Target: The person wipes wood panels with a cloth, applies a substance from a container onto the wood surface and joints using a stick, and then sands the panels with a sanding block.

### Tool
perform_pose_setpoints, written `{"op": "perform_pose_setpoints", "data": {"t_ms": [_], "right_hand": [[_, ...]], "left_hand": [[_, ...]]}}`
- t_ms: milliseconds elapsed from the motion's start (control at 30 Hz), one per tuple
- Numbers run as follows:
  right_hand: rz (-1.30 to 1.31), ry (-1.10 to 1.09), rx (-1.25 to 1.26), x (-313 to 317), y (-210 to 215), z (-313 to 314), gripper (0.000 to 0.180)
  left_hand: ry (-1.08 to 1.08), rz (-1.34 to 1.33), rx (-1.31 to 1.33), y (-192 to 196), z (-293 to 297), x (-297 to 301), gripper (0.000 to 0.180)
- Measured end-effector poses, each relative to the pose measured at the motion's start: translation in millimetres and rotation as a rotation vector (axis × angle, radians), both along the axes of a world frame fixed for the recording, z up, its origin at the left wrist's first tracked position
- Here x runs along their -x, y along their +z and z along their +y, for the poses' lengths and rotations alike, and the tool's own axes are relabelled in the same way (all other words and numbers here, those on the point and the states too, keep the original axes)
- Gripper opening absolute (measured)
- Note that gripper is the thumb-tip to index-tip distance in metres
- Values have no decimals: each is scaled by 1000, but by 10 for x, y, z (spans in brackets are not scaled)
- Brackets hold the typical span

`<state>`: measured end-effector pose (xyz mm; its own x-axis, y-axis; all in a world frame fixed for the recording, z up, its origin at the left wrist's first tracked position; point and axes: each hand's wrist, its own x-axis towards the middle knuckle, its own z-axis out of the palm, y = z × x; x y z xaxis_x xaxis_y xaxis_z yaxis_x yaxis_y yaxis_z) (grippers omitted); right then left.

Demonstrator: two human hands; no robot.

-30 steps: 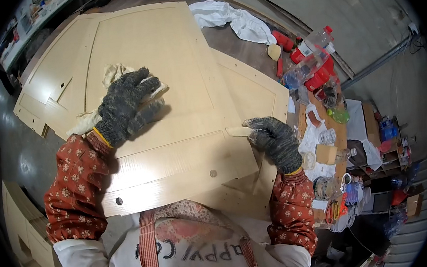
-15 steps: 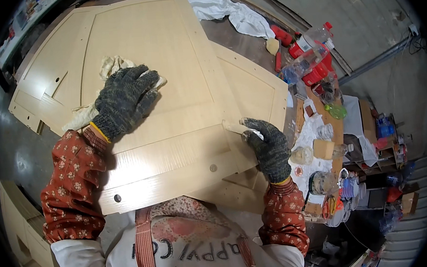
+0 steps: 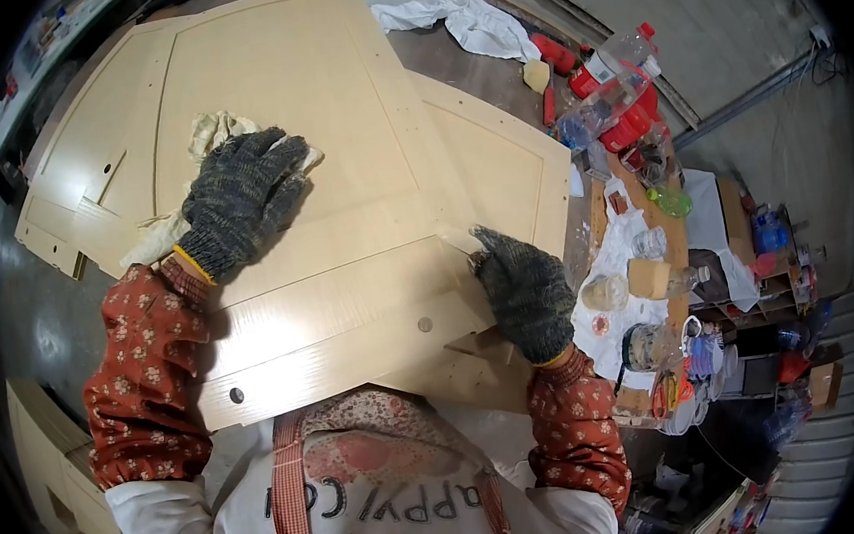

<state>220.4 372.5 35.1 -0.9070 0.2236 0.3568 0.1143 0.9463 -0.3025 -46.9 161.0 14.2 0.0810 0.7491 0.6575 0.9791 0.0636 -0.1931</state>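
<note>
A pale wood-grain panel (image 3: 294, 107) with grooved lines and round holes lies in front of me, overlapping a second similar panel (image 3: 498, 146) at its right. My left hand (image 3: 246, 196), in a dark grey knitted glove, rests on the upper panel over a crumpled cream cloth (image 3: 216, 131). Bits of that cloth stick out around the fingers and by the wrist. In a matching glove, my right hand (image 3: 527, 294) is closed at the upper panel's right edge, thumb and fingers pressed together. Whatever it pinches is hidden.
A white cloth (image 3: 473, 24) lies on the dark table at the back. Plastic bottles (image 3: 621, 61), jars (image 3: 605, 293) and a sponge block (image 3: 647, 278) crowd the right side on white sheeting. More panels (image 3: 62, 476) stand at the lower left.
My right hand has turned and shifted slightly left along the edge; the whitish piece seen at its fingers is now covered. My left hand stays nearly in place on the cloth.
</note>
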Motion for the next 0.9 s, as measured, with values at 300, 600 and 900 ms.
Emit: {"op": "perform_pose_setpoints", "data": {"t_ms": [300,600,900], "right_hand": [[-37,33,-233,4,62,-7,27],[194,27,-33,74,-123,50,22],[371,38,365,348,-188,306,19]], "left_hand": [[10,-14,14,37,56,-25,27],[-15,-320,-34,128,4,-97,21],[-103,-949,97,276,-876,-27,68]]}}
